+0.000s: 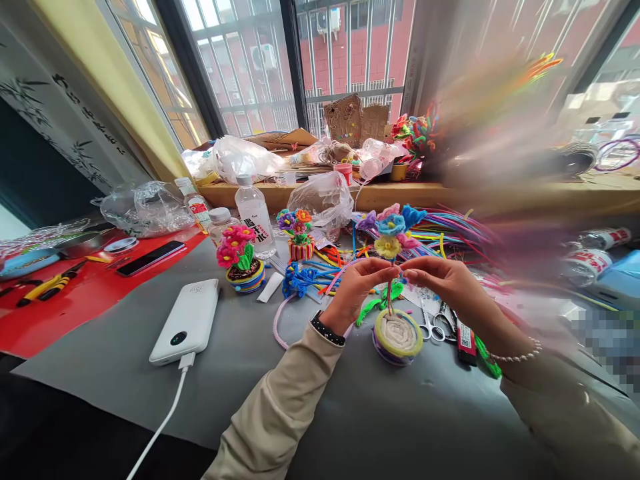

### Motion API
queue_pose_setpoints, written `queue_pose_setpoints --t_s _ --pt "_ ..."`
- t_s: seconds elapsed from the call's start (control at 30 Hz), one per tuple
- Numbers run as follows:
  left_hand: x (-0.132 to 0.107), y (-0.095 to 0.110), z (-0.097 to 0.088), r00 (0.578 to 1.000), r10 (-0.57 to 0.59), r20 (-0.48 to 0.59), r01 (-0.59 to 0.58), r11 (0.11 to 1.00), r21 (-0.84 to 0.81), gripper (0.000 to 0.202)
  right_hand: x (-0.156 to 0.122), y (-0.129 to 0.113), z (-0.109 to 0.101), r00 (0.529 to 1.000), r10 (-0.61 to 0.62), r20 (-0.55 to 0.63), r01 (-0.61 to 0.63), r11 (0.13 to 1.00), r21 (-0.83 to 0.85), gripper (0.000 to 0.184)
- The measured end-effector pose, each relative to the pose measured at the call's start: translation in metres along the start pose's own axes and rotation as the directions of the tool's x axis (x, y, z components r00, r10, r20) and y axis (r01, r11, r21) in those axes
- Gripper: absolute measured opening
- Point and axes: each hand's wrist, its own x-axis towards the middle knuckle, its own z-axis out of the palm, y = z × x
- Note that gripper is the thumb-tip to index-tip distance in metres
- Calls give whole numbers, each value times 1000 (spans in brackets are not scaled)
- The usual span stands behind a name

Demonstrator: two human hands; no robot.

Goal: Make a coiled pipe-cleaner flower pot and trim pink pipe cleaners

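My left hand [357, 290] and my right hand [445, 283] meet fingertip to fingertip, both pinching the stems just under a bunch of pipe-cleaner flowers [389, 245]. Blue, yellow, pink and purple blooms make up the bunch. Its twisted stems run down to a small round pot [398, 335] wrapped in coloured strands, with a coil of pale material inside. Whether the stem ends are stuck into that filling I cannot tell. Green pipe-cleaner leaves [383, 301] show behind the stems. Scissors [434, 328] lie to the right of the pot.
A white power bank [186, 323] with a cable lies at left. Finished pots of pink flowers [243, 260] and mixed flowers [301, 237] stand near a clear bottle [255, 220]. Pliers [50, 287] and a phone [151, 258] rest on red sheeting. Loose pipe cleaners [450, 230] spread behind; the upper right is blurred.
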Motion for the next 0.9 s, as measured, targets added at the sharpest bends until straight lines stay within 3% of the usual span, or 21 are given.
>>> queue_pose_setpoints --t_s 0.2,0.33,0.43,0.53,0.6,0.67,0.77,0.9 --pt "-6 4 5 991 -31 127 12 989 149 20 -1 5 4 999 -37 -17 40 977 211 32" --pt "-8 12 5 964 -146 223 101 974 201 21 -3 5 6 997 -34 -66 47 976 210 30" --pt "-9 18 5 958 -181 221 125 962 243 21 -4 4 8 995 -36 -89 52 980 193 32" --pt "-8 21 3 976 -122 181 73 964 257 17 -3 2 7 996 -53 -77 65 986 155 37" --pt "-6 22 -1 989 -69 128 36 969 244 17 -1 1 4 997 -62 -49 65 996 68 44" --pt "-4 23 -6 999 -16 41 7 978 207 19 1 1 -2 998 -63 -22 59 988 -146 46" --pt "-2 24 -14 991 48 -124 -35 994 107 20 4 4 -9 992 24 122 44 848 -528 34" --pt "2 24 -21 966 94 -240 -87 995 39 19 3 10 -8 925 181 334 97 739 -667 25"
